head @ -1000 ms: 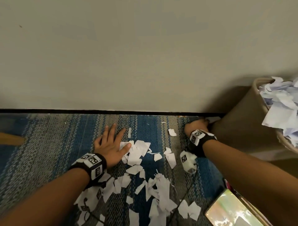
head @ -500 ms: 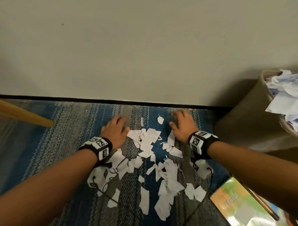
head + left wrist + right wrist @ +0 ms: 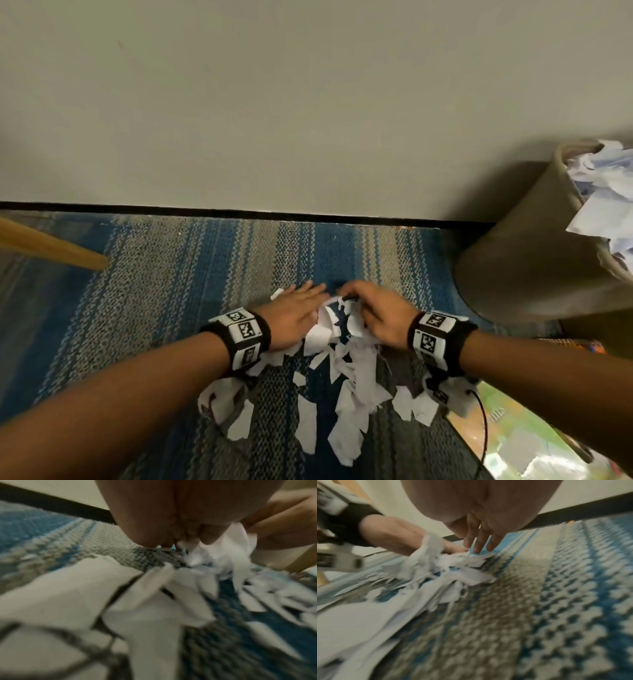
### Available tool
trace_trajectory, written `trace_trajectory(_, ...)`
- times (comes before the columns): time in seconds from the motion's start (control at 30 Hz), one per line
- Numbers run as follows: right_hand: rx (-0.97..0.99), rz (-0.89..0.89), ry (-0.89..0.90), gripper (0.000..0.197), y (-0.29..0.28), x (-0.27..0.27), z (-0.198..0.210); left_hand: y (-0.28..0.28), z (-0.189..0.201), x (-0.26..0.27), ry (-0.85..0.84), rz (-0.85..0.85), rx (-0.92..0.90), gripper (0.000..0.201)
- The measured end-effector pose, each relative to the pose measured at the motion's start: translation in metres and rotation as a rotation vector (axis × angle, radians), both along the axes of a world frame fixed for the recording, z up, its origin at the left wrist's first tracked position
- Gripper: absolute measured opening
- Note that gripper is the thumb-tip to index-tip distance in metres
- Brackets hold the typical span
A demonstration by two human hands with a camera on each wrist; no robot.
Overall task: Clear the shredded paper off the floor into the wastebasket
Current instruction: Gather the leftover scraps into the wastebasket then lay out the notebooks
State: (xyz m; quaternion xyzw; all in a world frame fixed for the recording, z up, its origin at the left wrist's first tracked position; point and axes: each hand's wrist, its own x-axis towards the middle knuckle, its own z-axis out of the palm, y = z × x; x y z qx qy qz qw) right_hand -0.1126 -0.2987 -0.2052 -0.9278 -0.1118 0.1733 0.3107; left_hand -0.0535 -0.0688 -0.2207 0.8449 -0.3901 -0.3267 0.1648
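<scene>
On the striped carpet (image 3: 212, 274) near the wall, the shredded paper (image 3: 337, 346) is now bunched up between both hands, way tighter than half a second ago. Left hand (image 3: 291, 320) lies flat, fingers straight against the pile; right hand (image 3: 380, 317) has closed in, fingers loosely bent, tips pressing scraps. Wastebasket (image 3: 524, 253) sits off right, already stuffed with paper

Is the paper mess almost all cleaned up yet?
Not yet. The wastebasket already holds crumpled paper, so some looks done. Right now the left hand and right hand press in from both sides on a heap of shredded paper on the carpet. Nothing is lifted yet. Many loose scraps nearer the person still lie scattered and need gathering.
</scene>
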Motion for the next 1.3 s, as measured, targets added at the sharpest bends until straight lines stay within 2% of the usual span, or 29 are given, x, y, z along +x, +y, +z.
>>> trace_trajectory(0.03,-0.027,-0.052,-0.063,0.043,-0.008,0.006,0.000,0.002,0.004,-0.008,0.041,0.015,-0.045,0.049)
trace_trajectory(0.1,-0.135,-0.136,-0.165,0.039,-0.024,0.025,-0.003,0.010,0.013,-0.009,0.068,0.170,-0.143,0.046)
trace_trajectory(0.13,-0.201,-0.179,-0.179,0.042,-0.030,0.037,-0.005,0.018,0.014,-0.001,0.040,0.269,-0.183,0.044)
trace_trajectory(0.2,-0.307,-0.262,-0.113,0.058,-0.033,0.059,-0.012,0.042,0.011,0.027,-0.140,0.435,-0.209,0.038)
trace_trajectory(0.3,-0.410,-0.275,0.005,0.076,-0.010,0.071,-0.027,0.094,-0.006,0.084,-0.380,0.697,-0.015,0.036)
trace_trajectory(0.4,-0.348,-0.110,0.019,0.075,0.033,0.046,-0.035,0.142,-0.016,0.123,-0.345,0.859,0.220,0.051)
trace_trajectory(0.5,-0.185,0.045,0.038,0.064,0.054,0.016,-0.033,0.156,-0.028,0.135,-0.295,0.807,0.310,0.062)
trace_trajectory(0.57,-0.014,0.032,0.095,0.058,0.046,0.009,-0.023,0.142,-0.032,0.125,-0.304,0.763,0.324,0.066)
trace_trajectory(0.63,0.036,-0.051,0.090,0.056,0.028,0.004,-0.011,0.120,-0.031,0.103,-0.290,0.698,0.279,0.069)
trace_trajectory(0.77,-0.137,-0.313,-0.083,0.067,-0.024,-0.012,-0.006,0.081,-0.025,0.036,-0.221,0.482,0.185,0.070)
trace_trajectory(0.83,-0.294,-0.489,-0.049,0.080,-0.044,-0.027,-0.013,0.063,-0.021,0.000,-0.173,0.399,0.128,0.074)
trace_trajectory(0.9,-0.420,-0.605,0.067,0.084,-0.044,-0.047,-0.022,0.045,-0.017,-0.034,-0.114,0.325,0.089,0.072)
trace_trajectory(0.97,-0.465,-0.592,0.132,0.082,-0.025,-0.069,-0.029,0.030,-0.014,-0.060,-0.034,0.268,0.065,0.068)
trace_trajectory(1.03,-0.421,-0.532,0.131,0.084,0.005,-0.084,-0.031,0.020,-0.008,-0.076,0.004,0.224,0.033,0.067)
trace_trajectory(1.1,-0.306,-0.463,0.133,0.080,0.031,-0.087,-0.027,0.019,0.001,-0.079,-0.015,0.230,0.004,0.066)
trace_trajectory(1.2,-0.135,-0.406,0.086,0.076,0.044,-0.094,-0.014,0.044,0.008,-0.069,-0.163,0.344,0.012,0.066)
trace_trajectory(1.23,-0.150,-0.441,0.025,0.079,0.041,-0.099,-0.011,0.060,0.006,-0.063,-0.225,0.401,0.025,0.069)
trace_trajectory(1.3,-0.261,-0.622,-0.051,0.083,0.028,-0.119,-0.013,0.101,-0.004,-0.055,-0.281,0.529,0.109,0.079)
